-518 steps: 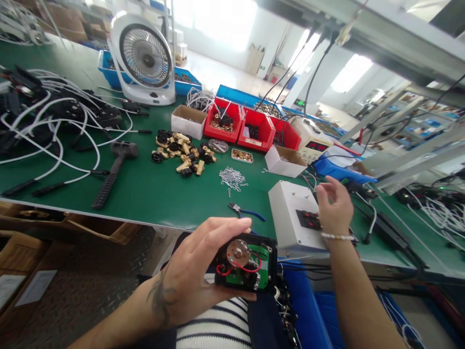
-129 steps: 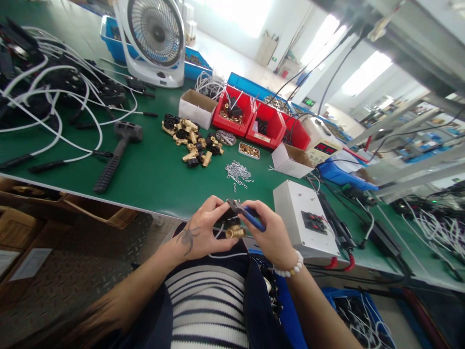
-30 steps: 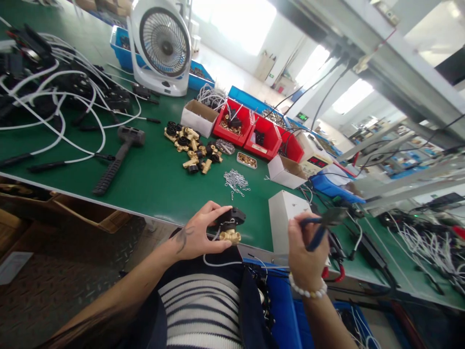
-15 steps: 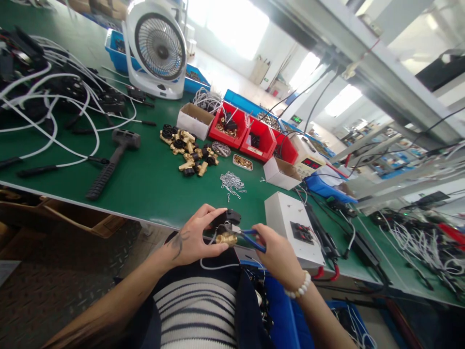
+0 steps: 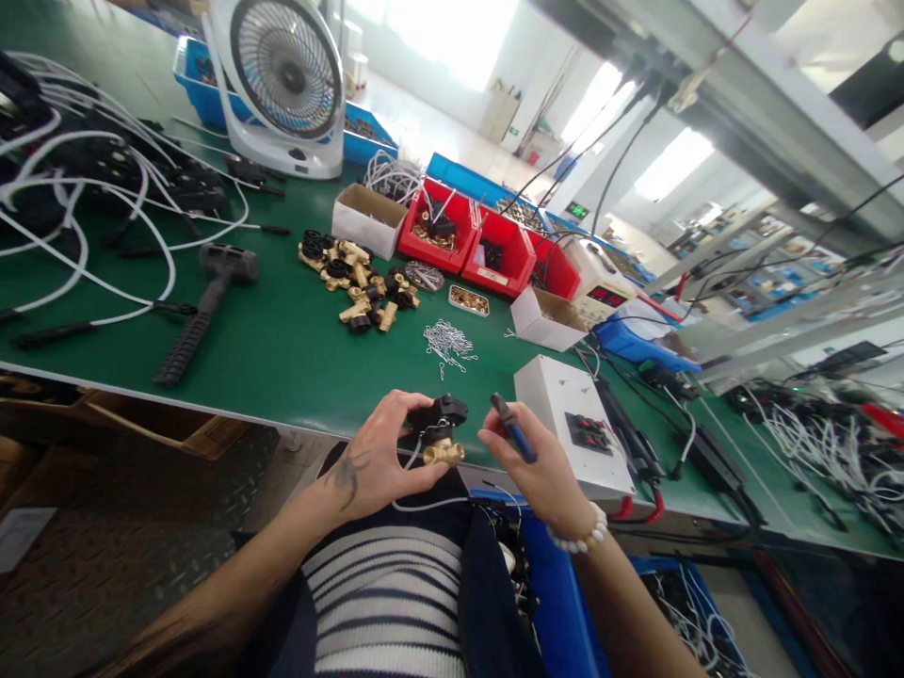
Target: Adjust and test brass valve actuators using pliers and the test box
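Observation:
My left hand (image 5: pixel 385 447) is closed round a brass valve fitting (image 5: pixel 443 453) with a black plastic housing (image 5: pixel 444 411) on top. A thin metal clip shows at the joint between the brass and the black part, and a white cable runs down from the piece toward my lap. To the right, apart from the fitting, my right hand (image 5: pixel 533 461) grips blue-handled pliers (image 5: pixel 513 428), their dark jaws pointing up and left. Beyond my hands, a heap of small wire clips (image 5: pixel 449 345) lies on the green table.
Several brass fittings (image 5: pixel 357 282) are piled behind, near red bins (image 5: pixel 501 254) and a small tray of brass bits (image 5: pixel 469 300). A hammer (image 5: pixel 208 311) and tangled white cables (image 5: pixel 105 198) lie left. A grey switch box (image 5: pixel 565 424) stands right, a fan (image 5: pixel 286 85) at the back.
The pliers have come away from the fitting, moving up and right with my right hand, and their handles are now closer together. My left hand still holds the fitting.

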Demonstrator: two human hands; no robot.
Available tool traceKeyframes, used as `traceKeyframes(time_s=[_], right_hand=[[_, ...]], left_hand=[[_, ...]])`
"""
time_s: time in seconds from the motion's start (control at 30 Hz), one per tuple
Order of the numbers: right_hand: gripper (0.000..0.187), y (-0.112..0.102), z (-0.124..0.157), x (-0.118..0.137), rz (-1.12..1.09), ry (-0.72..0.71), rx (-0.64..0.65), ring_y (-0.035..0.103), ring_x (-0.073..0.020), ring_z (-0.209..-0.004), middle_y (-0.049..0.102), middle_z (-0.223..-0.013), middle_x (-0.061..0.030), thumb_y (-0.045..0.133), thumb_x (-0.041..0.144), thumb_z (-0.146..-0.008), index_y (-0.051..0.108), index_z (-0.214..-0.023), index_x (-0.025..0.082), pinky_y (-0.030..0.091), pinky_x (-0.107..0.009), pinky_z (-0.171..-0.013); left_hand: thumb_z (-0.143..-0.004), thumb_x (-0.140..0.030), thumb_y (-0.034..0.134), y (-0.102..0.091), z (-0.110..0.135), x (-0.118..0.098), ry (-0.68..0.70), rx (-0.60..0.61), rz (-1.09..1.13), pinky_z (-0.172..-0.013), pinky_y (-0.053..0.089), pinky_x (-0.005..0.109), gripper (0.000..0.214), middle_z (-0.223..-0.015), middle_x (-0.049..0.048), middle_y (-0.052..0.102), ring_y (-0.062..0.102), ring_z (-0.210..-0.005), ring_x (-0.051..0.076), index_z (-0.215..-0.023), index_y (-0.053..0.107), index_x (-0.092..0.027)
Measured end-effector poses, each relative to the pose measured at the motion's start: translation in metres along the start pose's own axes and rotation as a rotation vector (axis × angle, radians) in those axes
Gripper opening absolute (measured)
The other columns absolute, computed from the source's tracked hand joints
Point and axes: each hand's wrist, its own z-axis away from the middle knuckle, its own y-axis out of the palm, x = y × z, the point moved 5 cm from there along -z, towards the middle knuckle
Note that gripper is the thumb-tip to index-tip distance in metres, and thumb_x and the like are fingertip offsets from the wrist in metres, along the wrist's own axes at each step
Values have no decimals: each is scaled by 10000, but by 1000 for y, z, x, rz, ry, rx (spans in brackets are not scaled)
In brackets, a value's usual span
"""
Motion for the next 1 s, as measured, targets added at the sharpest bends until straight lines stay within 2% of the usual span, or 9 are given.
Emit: traceKeyframes(time_s=[0.13,0.2,0.33,0.53,0.67,0.8,0.9,0.93,1.0], right_hand=[[117,13,-7,12,-86,-147,41,616,-161,-813,646,-915,-27,552,159,-838,554,-940,216,499,-287,-748],[148,18,-9,17,-20,-201,47,620,-169,-827,650,-916,-38,527,117,-838,557,-943,217,504,-293,-744],[129,23,-7,30,157,-309,30,621,-195,-894,654,-967,-84,477,136,-925,575,-960,212,518,-320,-776],[181,26,-5,35,283,-407,116,600,-210,-947,633,-1009,-109,441,102,-949,579,-1024,191,536,-348,-821],[237,28,-6,32,291,-478,148,592,-204,-953,632,-1023,-101,425,56,-929,578,-1042,198,533,-342,-823],[232,25,-3,34,288,-545,157,582,-207,-918,642,-1000,-102,426,59,-916,583,-1019,196,528,-341,-780],[128,11,-2,31,230,-472,92,597,-195,-875,637,-954,-78,486,130,-910,564,-970,212,522,-330,-761],[93,3,-2,27,196,-412,22,599,-185,-836,629,-923,-60,512,159,-901,551,-961,218,519,-318,-740],[82,-15,0,14,142,-251,-202,582,-164,-724,598,-831,-17,556,215,-881,528,-957,226,502,-295,-669]], left_hand=[[-715,-248,729,2,0,-6,23,-22,-51,-887,533,425,386,-1097,62,528,553,-1050,245,-1020,494,-217],[-699,-231,731,3,0,-10,37,-29,-71,-910,503,429,360,-1082,59,537,546,-1044,246,-977,503,-219],[-677,-202,722,3,-3,-16,49,-47,-90,-901,484,403,314,-1037,46,552,548,-1008,234,-909,512,-226],[-633,-159,702,5,-4,-18,59,-36,-92,-887,483,391,320,-1032,62,555,550,-990,234,-895,527,-214],[-667,-241,738,5,-2,-10,85,8,-70,-874,507,376,338,-1075,68,551,550,-1021,236,-938,538,-220],[-632,-311,783,7,-2,-5,107,25,-62,-908,507,411,399,-1096,70,549,544,-1054,264,-936,539,-226],[-648,-275,773,6,-3,-7,77,-3,-61,-934,499,429,359,-1088,64,551,547,-1052,260,-916,539,-226],[-667,-259,761,6,-3,-8,59,-18,-57,-933,502,431,335,-1085,65,550,551,-1045,254,-912,535,-222],[-700,-236,741,5,-3,-9,22,-42,-43,-923,512,434,313,-1094,70,546,558,-1035,243,-929,529,-213]])
